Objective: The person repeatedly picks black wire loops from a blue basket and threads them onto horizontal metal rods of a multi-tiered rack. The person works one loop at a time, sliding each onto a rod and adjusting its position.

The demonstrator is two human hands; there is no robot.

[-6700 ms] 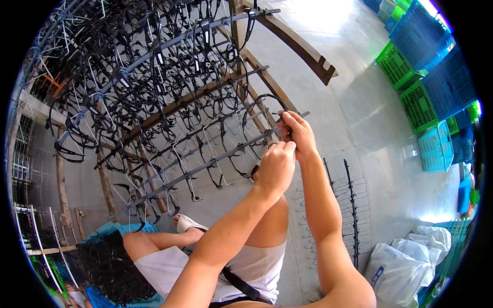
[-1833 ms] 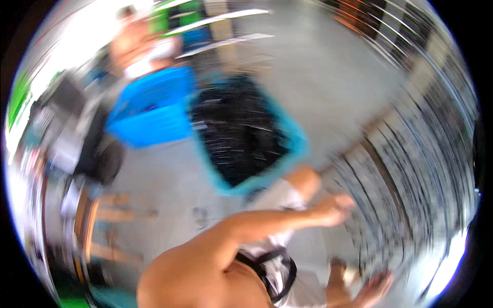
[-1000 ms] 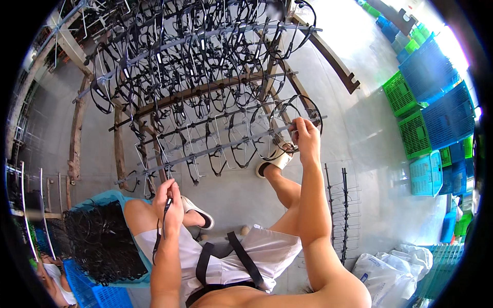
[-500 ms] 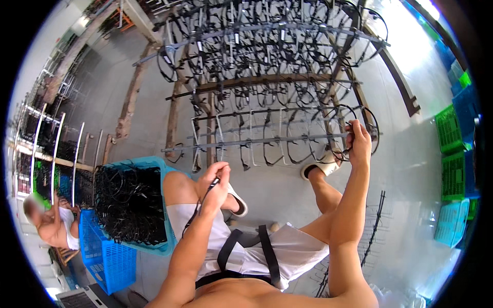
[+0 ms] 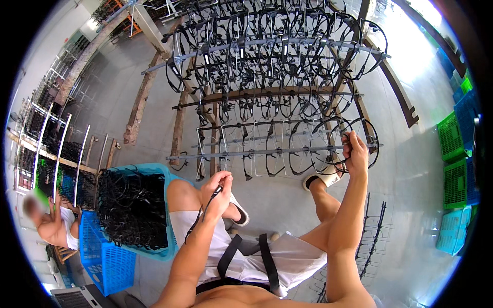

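Note:
My left hand (image 5: 215, 197) is closed around a thin, black, bendy plastic piece (image 5: 219, 190), its tail hanging down along my wrist. Higher up on the right, my right hand (image 5: 356, 156) pinches at the right end of the lowest rack bar (image 5: 267, 152). Black curved pieces (image 5: 378, 138) loop around those fingers; my hand hides exactly which part it grips. Several similar black curved pieces (image 5: 292, 164) hang from white wire hooks along this bar.
Above, a tall rack's bars (image 5: 277, 92) are crowded with black pieces. A light-blue basket (image 5: 167, 205) heaped with them stands by my left knee, beside a blue crate (image 5: 110, 269). Another person (image 5: 59, 226) sits far left. Green crates (image 5: 452, 136) line the right; hooked rods (image 5: 377, 238) lie on the floor.
The whole view has shifted a little, so the rack sits lower in the picture. Both hands keep nearly the same places and grips.

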